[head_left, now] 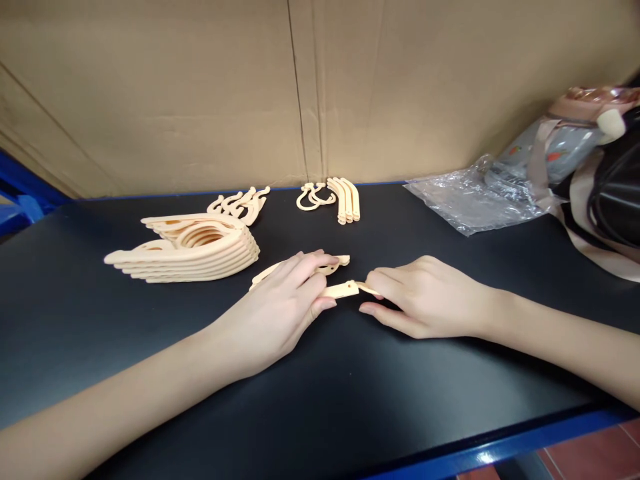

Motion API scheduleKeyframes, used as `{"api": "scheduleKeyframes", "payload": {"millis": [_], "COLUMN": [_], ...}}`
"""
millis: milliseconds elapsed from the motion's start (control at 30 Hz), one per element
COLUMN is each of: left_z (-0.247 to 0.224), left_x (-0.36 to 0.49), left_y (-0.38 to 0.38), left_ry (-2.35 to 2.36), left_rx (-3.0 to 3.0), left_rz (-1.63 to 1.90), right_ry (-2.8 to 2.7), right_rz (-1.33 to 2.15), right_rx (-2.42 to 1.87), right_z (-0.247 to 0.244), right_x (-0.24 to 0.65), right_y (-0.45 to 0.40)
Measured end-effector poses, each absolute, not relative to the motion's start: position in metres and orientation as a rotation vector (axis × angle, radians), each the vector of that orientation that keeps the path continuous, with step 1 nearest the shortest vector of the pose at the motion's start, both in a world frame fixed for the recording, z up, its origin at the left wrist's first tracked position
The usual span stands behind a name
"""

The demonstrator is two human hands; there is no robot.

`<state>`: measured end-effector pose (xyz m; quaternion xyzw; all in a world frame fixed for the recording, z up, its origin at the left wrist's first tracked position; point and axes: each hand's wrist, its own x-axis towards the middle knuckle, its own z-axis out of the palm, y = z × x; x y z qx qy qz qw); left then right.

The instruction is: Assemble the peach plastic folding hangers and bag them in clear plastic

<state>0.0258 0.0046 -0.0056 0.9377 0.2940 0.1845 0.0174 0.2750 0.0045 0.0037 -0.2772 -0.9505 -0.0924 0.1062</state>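
Observation:
My left hand (280,303) is closed on a cream plastic clothes hanger body (343,290) just above the black table. Much of the hanger is under my palm and fingers. Between the thumb and fingers of my right hand (420,300) is a thin cream hanger piece (367,288), mostly covered by the hand. Its visible tip meets the hanger body's right end; whether the two are joined I cannot tell. A stack of cream hanger bodies (200,257) lies to the left of my left hand.
Loose hanger hooks (240,203) lie behind the stack. More hooks (314,195) and several curved hanger arms (345,200) are near the cardboard wall (200,93). A clear plastic bag (470,200), a bottle (560,140) and a black bag (620,193) occupy the right side.

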Motion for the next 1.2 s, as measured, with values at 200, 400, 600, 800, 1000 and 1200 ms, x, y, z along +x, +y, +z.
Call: {"api": "scheduleKeyframes", "payload": {"millis": [200,400,600,800,1000,1200], "left_z": [-0.003,-0.002,0.0,0.002,0.0,-0.003], "left_x": [0.027,0.027,0.027,0.026,0.025,0.02], "left_y": [0.005,0.004,0.004,0.005,0.005,0.005], "left_ry": [0.886,0.851,0.853,0.876,0.893,1.017], "left_rx": [2.941,2.948,2.948,2.944,2.895,2.752], "left_rz": [0.574,0.544,0.522,0.477,0.508,0.596], "right_ry": [-2.77,-2.761,-2.76,-2.701,-2.658,-2.696], "right_rz": [-0.471,-0.669,-0.765,-0.802,-0.734,-0.499], "right_rx": [-0.726,-0.659,-0.581,-0.518,-0.501,-0.522], "right_z": [0.002,0.003,0.004,0.002,0.006,0.016], "right_x": [0.276,0.276,0.278,0.277,0.275,0.274], "right_y": [0.003,0.004,0.004,0.003,0.004,-0.002]}}
